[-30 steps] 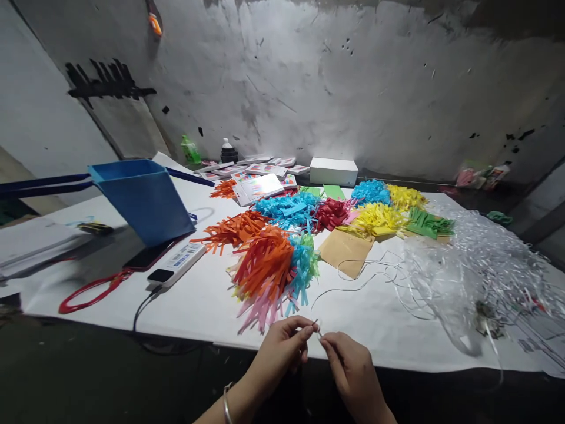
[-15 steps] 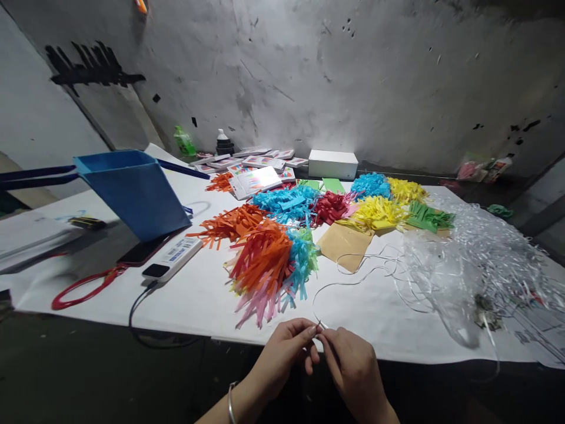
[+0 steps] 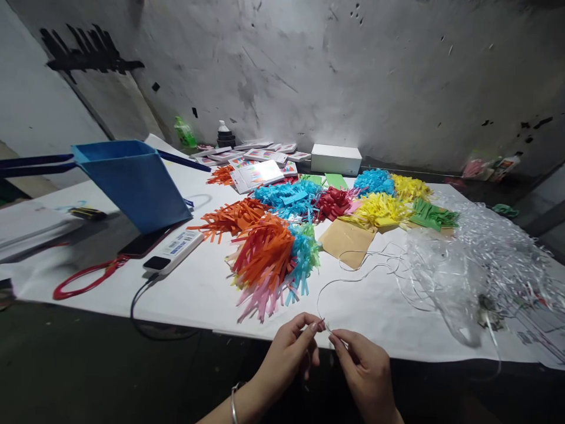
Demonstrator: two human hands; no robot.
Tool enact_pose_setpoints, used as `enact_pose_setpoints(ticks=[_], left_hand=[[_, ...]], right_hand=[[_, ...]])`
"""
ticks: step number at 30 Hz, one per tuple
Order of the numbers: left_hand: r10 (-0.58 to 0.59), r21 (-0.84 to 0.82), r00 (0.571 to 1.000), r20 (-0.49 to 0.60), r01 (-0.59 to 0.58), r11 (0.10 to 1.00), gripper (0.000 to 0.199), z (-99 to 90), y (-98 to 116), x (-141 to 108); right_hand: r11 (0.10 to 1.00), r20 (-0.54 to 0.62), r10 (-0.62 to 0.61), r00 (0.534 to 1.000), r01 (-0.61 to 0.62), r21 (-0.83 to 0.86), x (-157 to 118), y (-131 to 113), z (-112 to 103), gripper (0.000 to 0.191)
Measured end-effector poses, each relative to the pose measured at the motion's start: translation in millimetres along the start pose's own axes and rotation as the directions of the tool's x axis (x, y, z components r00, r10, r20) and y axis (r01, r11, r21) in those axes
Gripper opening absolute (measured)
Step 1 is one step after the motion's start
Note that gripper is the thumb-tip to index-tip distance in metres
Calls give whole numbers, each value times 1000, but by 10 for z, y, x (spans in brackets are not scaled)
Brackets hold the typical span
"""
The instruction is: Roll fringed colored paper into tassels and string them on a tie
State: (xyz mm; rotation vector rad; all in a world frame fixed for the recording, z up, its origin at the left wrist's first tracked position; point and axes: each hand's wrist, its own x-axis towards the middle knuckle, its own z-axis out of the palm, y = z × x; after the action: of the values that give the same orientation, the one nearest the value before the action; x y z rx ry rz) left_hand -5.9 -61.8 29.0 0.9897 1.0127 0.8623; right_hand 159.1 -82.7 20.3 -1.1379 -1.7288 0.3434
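Observation:
My left hand (image 3: 295,347) and my right hand (image 3: 365,365) are close together at the table's front edge, with a small gap between the fingertips. A thin whitish string (image 3: 344,281) is pinched in the fingertips of both. From there it curls back over the white paper toward a tangle of pale ribbon strands (image 3: 498,247) on the right. Just beyond my left hand lies an orange paper tassel (image 3: 265,247) with pink and light blue strips. A brown paper square (image 3: 346,242) lies behind the string.
Blue tassels (image 3: 289,199), a red one (image 3: 333,204), yellow ones (image 3: 379,210) and a green one (image 3: 435,215) spread across the middle. On the left are a blue holder (image 3: 136,188), a white device (image 3: 174,250) with a cable, and a red cord (image 3: 83,287). A white box (image 3: 336,160) stands behind.
My right hand has drawn slightly right, away from my left, opening a gap with string between the fingertips. The whole view has shifted a little.

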Motion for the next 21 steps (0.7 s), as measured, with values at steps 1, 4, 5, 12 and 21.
enact_pose_setpoints(ticks=[1, 4, 5, 12, 21], left_hand=[[-4, -57, 1000, 19, 5, 998, 42, 17, -1, 7], [28, -216, 998, 50, -16, 976, 39, 58, 0, 38], [38, -255, 998, 54, -23, 967, 38, 63, 1, 51], [9, -479, 999, 46, 14, 878, 34, 7, -13, 108], [-37, -518, 989, 145, 108, 849, 35, 117, -139, 52]], right_hand=[[1000, -2, 16, 1000, -16, 10, -10, -8, 10, 12], [995, 28, 77, 997, -79, 58, -44, -25, 51, 14], [992, 46, 99, 994, -102, 75, -57, -28, 62, 15], [958, 174, 214, 961, -241, 154, -74, 1, 24, 19], [608, 253, 482, 839, -528, 593, 109, -96, 177, 24]])
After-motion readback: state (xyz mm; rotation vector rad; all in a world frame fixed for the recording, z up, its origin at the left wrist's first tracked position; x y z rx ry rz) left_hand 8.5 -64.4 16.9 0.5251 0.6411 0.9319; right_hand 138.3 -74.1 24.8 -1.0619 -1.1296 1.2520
